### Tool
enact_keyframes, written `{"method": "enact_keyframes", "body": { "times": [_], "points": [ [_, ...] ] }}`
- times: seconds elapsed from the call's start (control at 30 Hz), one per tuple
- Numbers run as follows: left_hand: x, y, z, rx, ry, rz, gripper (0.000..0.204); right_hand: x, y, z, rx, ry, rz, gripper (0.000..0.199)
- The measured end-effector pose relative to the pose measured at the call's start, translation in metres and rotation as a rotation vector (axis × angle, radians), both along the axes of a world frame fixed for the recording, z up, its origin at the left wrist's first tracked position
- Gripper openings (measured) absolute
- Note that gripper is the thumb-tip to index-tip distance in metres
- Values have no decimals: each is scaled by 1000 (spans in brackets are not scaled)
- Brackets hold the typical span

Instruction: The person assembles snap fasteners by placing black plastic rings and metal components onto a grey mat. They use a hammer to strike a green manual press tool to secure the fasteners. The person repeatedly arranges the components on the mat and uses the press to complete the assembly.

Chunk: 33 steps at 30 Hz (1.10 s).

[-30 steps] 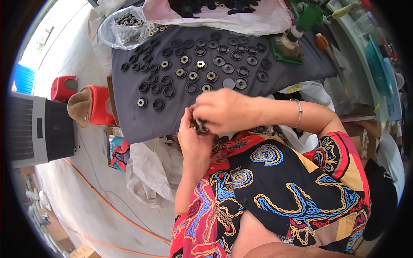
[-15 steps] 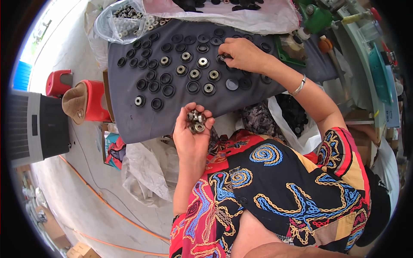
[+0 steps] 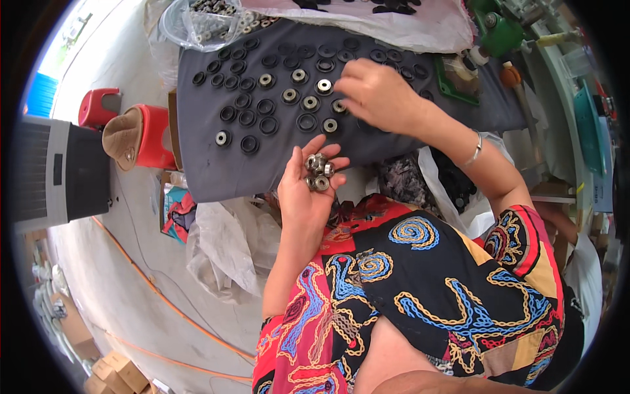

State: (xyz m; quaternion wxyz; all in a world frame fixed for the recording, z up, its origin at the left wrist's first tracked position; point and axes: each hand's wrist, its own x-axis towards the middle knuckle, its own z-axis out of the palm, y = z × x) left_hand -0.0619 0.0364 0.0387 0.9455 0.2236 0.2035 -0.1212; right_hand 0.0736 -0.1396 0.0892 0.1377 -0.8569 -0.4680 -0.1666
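My left hand (image 3: 308,180) is held palm up at the near edge of the cloth, cupping several small metal bearings (image 3: 319,172). Over the right part of the rings hovers my right hand (image 3: 384,98), fingers bent and apart, with nothing visible in them. Its fingertips are close to a black ring with a bearing in it (image 3: 338,106). Black rubbery rings (image 3: 267,125) lie spread over the grey cloth (image 3: 210,174). Several of them have a shiny bearing (image 3: 289,96) in the middle. The rings beneath my right hand are hidden.
At the far left, a clear plastic bag (image 3: 210,29) holds more bearings. A white sheet (image 3: 420,29) with black pieces lies at the far edge. A green tool (image 3: 502,33) and a green tray (image 3: 453,85) stand at right. Red stools (image 3: 154,134) are at left.
My right hand has lifted off a ring and come back toward my left hand. The left hand has opened a little more around its bearings. The whole view has shifted slightly.
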Motion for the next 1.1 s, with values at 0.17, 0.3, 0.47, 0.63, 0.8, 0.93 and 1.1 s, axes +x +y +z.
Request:
{"method": "enact_keyframes", "body": {
  "times": [0.17,0.3,0.47,0.63,0.8,0.93,1.1],
  "points": [
    [1,-15,14,135,81,15,39,-58,29,-1,35,420,246,18],
    [-1,-19,15,288,103,-24,37,-65,32,8,-136,538,150,17],
    [-2,-23,18,427,43,6,41,-62,29,15,-37,726,135,16],
    [2,-4,11,294,-109,5,48,2,13,7,225,340,35,19],
    [4,7,2,177,-71,73,44,84,-16,-5,68,301,-218,27],
    [3,9,1,142,-56,77,43,97,-14,-18,-54,379,-281,28],
    [3,10,1,146,-54,70,42,98,-9,-19,-106,352,-272,28]
  ]
}}
